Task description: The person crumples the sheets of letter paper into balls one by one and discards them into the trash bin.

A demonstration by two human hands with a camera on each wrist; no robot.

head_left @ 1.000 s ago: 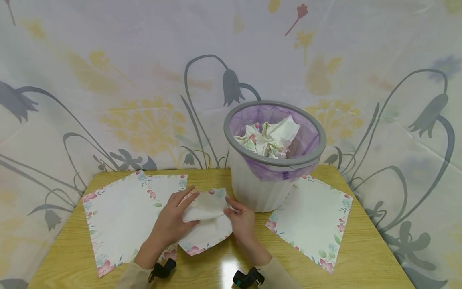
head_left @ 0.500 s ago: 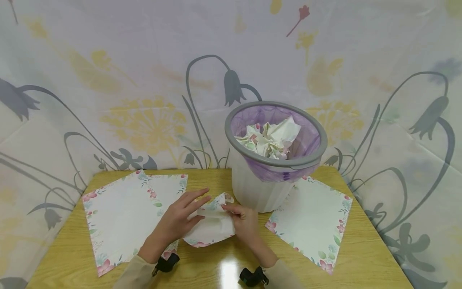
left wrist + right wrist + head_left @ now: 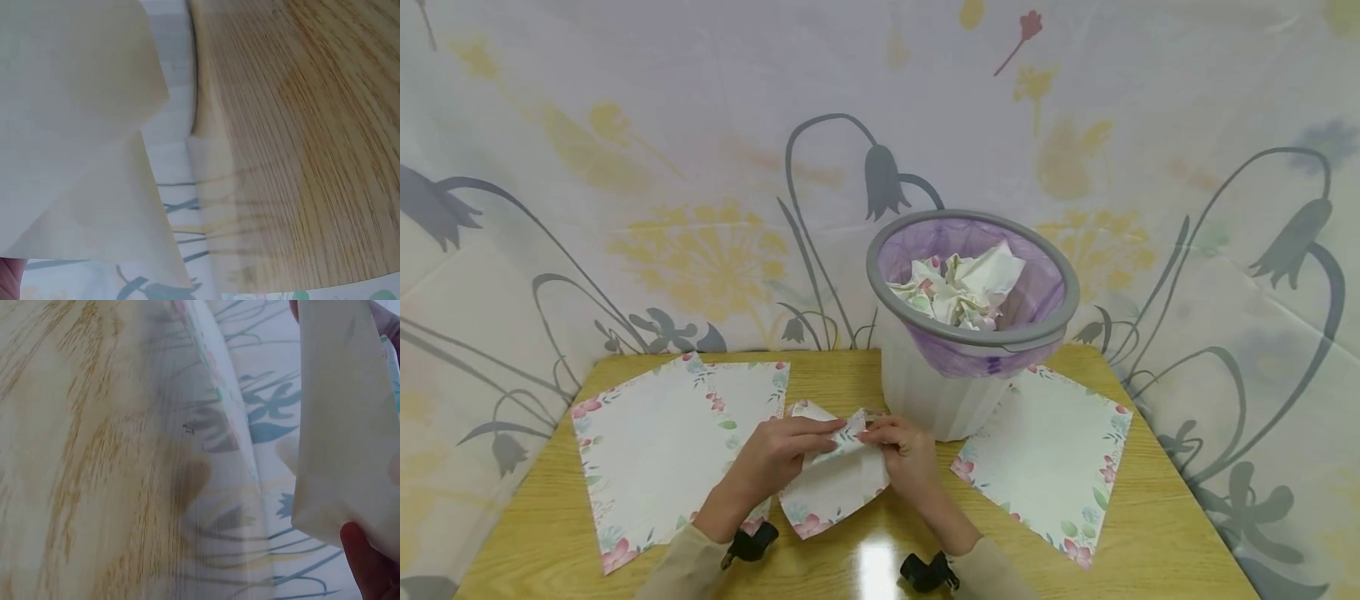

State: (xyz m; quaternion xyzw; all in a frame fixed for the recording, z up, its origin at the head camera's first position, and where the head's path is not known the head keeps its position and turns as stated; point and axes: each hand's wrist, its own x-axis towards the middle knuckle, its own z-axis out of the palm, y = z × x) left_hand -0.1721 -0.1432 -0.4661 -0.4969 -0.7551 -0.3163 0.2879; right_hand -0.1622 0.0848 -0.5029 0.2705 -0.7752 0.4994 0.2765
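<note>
A white sheet of paper with a floral border is held above the table between both hands, its upper part folded and bunched. My left hand pinches the fold from the left. From the right, my right hand grips the paper's upper edge, the two hands' fingertips close together. The left wrist view shows the plain underside of the paper, and a bit of a hand at the lower left edge. In the right wrist view the folded paper hangs beside a fingertip.
Behind my right hand stands a white bin with a grey rim and purple liner, holding crumpled floral paper. Flat floral sheets lie at the left and a floral sheet lies right, on the wooden table.
The left hand has moved right, lifted off the paper and then closed on its upper fold. The right hand has curled the far edge inward, and the paper is more bunched.
</note>
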